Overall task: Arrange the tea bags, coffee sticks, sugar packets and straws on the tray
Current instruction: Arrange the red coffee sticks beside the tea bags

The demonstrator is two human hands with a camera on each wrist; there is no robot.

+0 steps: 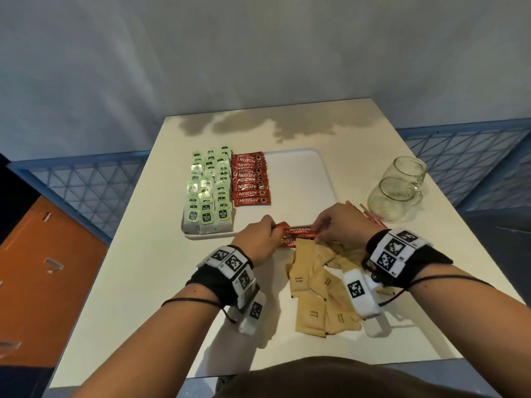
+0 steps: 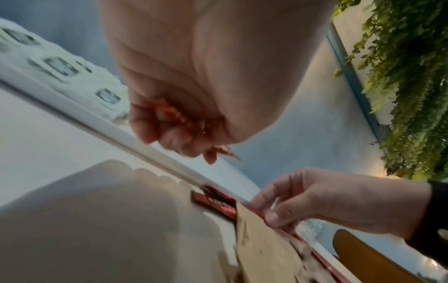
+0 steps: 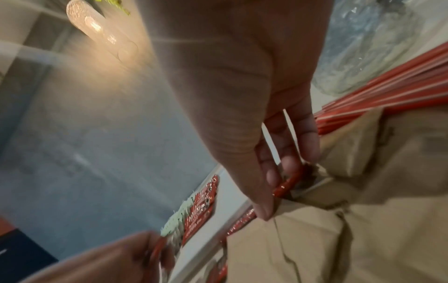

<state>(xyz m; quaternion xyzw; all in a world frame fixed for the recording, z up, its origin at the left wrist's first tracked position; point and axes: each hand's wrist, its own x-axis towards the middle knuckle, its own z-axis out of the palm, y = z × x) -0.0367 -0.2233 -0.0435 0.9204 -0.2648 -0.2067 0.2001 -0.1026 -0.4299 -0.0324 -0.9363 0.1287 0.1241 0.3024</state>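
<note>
A white tray [image 1: 301, 173] holds green tea bags [image 1: 208, 191] in three columns on its left and a column of red coffee sticks [image 1: 251, 179] beside them. At the tray's front edge my left hand [image 1: 271, 226] grips the left end of a red coffee stick [image 1: 300, 229], seen curled round red foil in the left wrist view [image 2: 169, 114]. My right hand [image 1: 317, 229] pinches a coffee stick's right end [image 3: 288, 181]. Another stick [image 1: 287, 242] lies just below. Brown sugar packets [image 1: 313, 285] lie piled under my right wrist. Red straws [image 1: 373, 218] lie behind my right hand.
Two glass mugs [image 1: 393, 199] stand at the table's right, close behind the straws. The tray's right half is bare. The white table [image 1: 143, 268] ends at a blue mesh rail on the left and right.
</note>
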